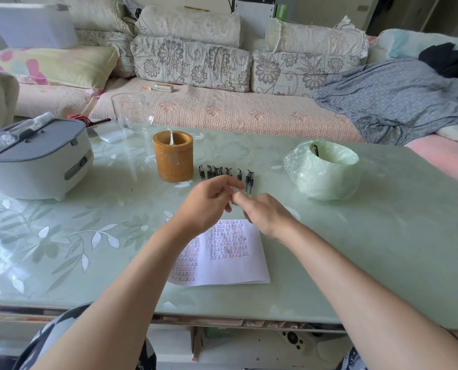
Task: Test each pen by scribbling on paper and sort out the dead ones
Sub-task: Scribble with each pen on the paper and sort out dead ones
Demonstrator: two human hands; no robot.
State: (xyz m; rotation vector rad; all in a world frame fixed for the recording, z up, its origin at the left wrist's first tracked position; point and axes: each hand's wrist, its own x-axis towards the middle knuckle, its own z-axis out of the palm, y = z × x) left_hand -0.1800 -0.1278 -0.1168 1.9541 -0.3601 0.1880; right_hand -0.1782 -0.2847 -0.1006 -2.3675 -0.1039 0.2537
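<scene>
Pens point(209, 172) lie in a row beside the bamboo holder point(173, 156), while left hand point(209, 201) and right hand point(265, 212) meet fingertip to fingertip near the paper point(230, 263), grip too blurred to tell

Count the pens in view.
11, at least: ten pens in a row on the table right of the bamboo holder, one pen standing in the bag-lined bin. The left hand and right hand may hide more.

The paper point(233, 265) lies nearest on the table point(356, 249); behind it a row of pens point(217, 172), a cup point(173, 158) left of them, a bin point(326, 177) right, seemingly with one pen point(315, 150) inside. A cooker point(35, 161) sits far left.
</scene>
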